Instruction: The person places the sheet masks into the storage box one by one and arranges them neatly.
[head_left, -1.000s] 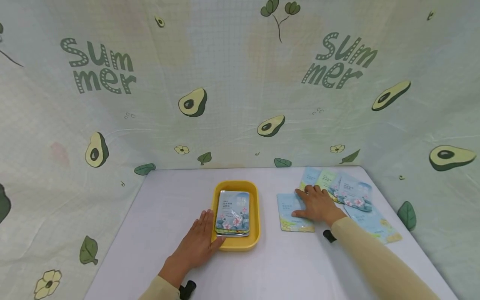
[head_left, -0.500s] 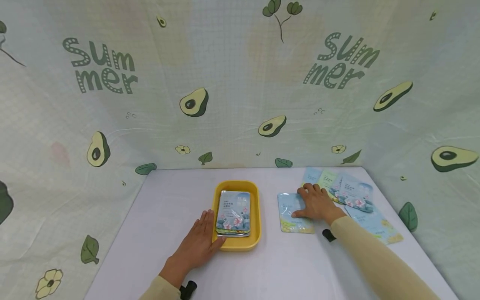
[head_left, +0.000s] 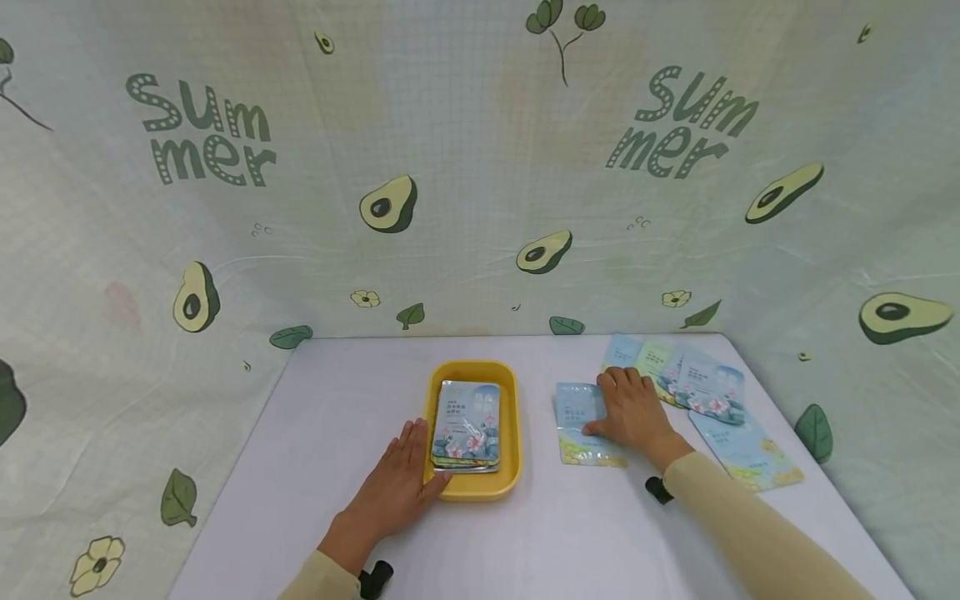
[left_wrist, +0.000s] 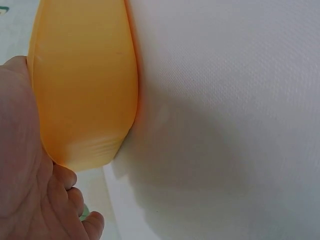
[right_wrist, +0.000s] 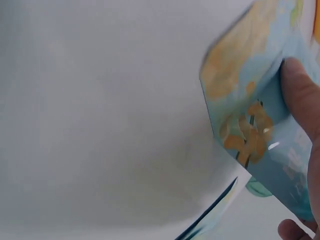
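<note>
My left hand (head_left: 393, 492) lies against the left side of a yellow tray (head_left: 513, 442), fingers straight and thumb at its near rim. In the left wrist view the palm (left_wrist: 17, 150) touches the tray's outer wall (left_wrist: 85, 75). A stack of flat sheet mask packets (head_left: 467, 421) lies inside the tray. To the right, my right hand (head_left: 637, 417) grips a light-blue sheet mask packet (head_left: 576, 417) by its right part. In the right wrist view the thumb (right_wrist: 300, 92) presses into that packet (right_wrist: 240, 70), which bends; most other fingers are hidden.
Several more packets overlap at the back right: a green one (head_left: 652, 358), a blue floral one (head_left: 708, 383) and a light-blue one (head_left: 750, 454). A printed cloth (head_left: 465, 283) hangs behind the white table (head_left: 345, 383).
My right fingers have drawn in slightly towards the thumb, and the light-blue packet has shifted a little under them. The left hand and tray stay in place.
</note>
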